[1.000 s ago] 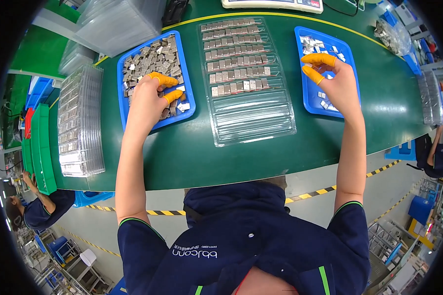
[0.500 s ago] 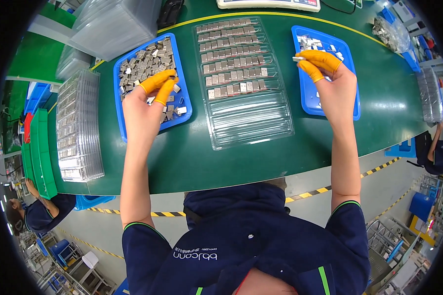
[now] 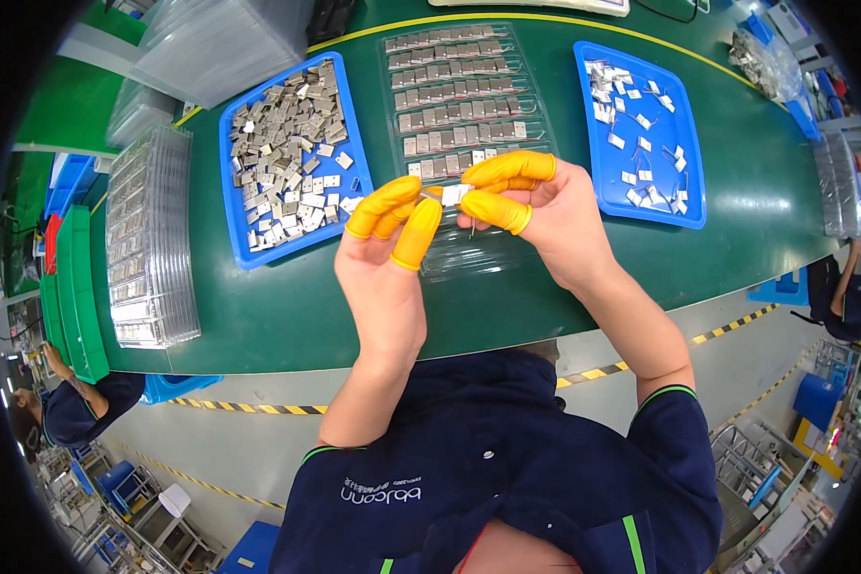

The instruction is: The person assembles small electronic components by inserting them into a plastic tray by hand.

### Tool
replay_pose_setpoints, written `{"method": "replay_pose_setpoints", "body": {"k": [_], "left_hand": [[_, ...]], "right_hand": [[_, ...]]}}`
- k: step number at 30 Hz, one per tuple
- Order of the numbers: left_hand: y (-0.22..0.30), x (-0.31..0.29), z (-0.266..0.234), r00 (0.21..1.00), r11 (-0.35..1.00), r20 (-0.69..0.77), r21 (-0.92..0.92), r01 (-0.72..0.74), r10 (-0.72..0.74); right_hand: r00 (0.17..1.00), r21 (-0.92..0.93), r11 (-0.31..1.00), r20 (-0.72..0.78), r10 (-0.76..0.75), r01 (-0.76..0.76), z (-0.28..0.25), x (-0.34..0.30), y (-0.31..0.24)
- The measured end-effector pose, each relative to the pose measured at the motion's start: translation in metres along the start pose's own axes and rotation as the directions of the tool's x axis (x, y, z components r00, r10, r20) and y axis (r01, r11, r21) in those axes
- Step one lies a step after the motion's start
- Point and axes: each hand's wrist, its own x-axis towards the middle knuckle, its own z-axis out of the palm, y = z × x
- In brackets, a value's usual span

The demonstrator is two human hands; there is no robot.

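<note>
In front of the clear tray my two hands meet, yellow finger covers on their fingertips. My right hand [image 3: 566, 222] is closed, pinching a small white piece with thin wires [image 3: 455, 195] between thumb and fingers. My left hand [image 3: 385, 277] is closed too, its thumb and fingertips at the left end of that piece. A small greyish metal piece shows between the left fingertips, mostly hidden. The clear plastic tray [image 3: 478, 263] behind the hands has several rows of metal connector shells, some with thin wires; its near slots lie partly under my hands.
At the left a blue tray [image 3: 228, 206] holds many loose metal shells. Another blue tray [image 3: 674, 215] at the right holds white wired pieces. Stacked clear trays [image 3: 148, 249] and green bins [image 3: 81, 297] stand far left. A person [image 3: 91, 402] is beyond them.
Both hands have moved inward from the two blue trays and come together over the clear tray. The white piece has travelled left in my right hand.
</note>
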Motion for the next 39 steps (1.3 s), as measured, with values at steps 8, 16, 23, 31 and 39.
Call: {"method": "replay_pose_setpoints", "body": {"k": [8,16,23,31,39], "left_hand": [[-0.012,0.001,-0.004,0.981,0.961,0.002,-0.198,0.192,-0.195],[-0.013,0.002,-0.007,0.984,0.971,0.016,-0.159,0.177,-0.177],[-0.010,0.003,-0.005,0.993,0.993,-0.020,0.018,0.116,-0.116],[-0.010,0.007,-0.008,1.000,0.976,-0.008,0.216,0.013,-0.012],[-0.009,0.005,-0.010,0.996,0.995,-0.037,0.062,0.078,-0.076]], "right_hand": [[0.993,-0.161,0.984,-0.071,-0.089,0.077,-0.003,0.000,0.009],[0.994,-0.218,0.975,-0.088,-0.064,0.044,-0.007,-0.002,0.007],[0.993,-0.229,0.972,-0.089,-0.071,0.049,-0.010,-0.002,0.007],[0.991,-0.070,0.993,-0.100,0.089,-0.097,-0.010,-0.003,0.004],[0.992,-0.013,0.996,-0.084,0.092,-0.094,-0.008,-0.005,0.006]]}}
